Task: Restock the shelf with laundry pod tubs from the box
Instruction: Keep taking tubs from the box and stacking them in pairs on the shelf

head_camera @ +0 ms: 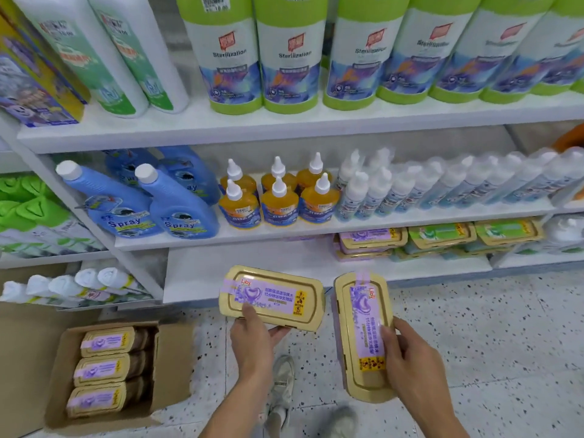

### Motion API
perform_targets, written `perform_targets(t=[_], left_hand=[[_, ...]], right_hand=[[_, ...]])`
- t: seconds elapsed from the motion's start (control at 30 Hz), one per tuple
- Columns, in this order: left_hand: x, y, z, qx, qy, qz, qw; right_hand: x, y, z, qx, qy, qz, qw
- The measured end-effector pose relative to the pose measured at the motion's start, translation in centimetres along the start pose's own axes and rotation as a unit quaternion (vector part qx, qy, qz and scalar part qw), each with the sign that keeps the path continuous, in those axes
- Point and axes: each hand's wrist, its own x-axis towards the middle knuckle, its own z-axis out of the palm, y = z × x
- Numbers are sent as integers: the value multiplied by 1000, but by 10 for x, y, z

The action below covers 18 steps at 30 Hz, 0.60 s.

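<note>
I hold two tan laundry pod tubs with purple labels in front of the bottom shelf (252,267). My left hand (252,336) grips one tub (278,295) lying crosswise. My right hand (410,355) grips the other tub (360,330) turned lengthwise. A cardboard box (170,361) on the floor at the lower left holds three more purple-label tubs (104,371) on their sides. On the bottom shelf's right part lie stacked purple tubs (369,241) and green-label tubs (442,237).
Above the bottom shelf stand blue spray bottles (177,207), orange bottles (278,200) and wrapped white bottles (442,184). The top shelf carries tall green-and-white detergent bottles (290,55). My shoes (281,384) are on the speckled floor beside the box.
</note>
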Motion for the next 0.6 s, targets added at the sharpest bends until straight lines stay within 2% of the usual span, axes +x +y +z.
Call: perform_targets(t=[0.27, 0.6], left_hand=[[80, -52, 65, -51, 63, -16, 997], [219, -106, 87, -128, 120, -8, 985]], right_hand=[[106, 33, 26, -46, -35, -88, 994], [219, 75, 134, -94, -81, -142, 982]])
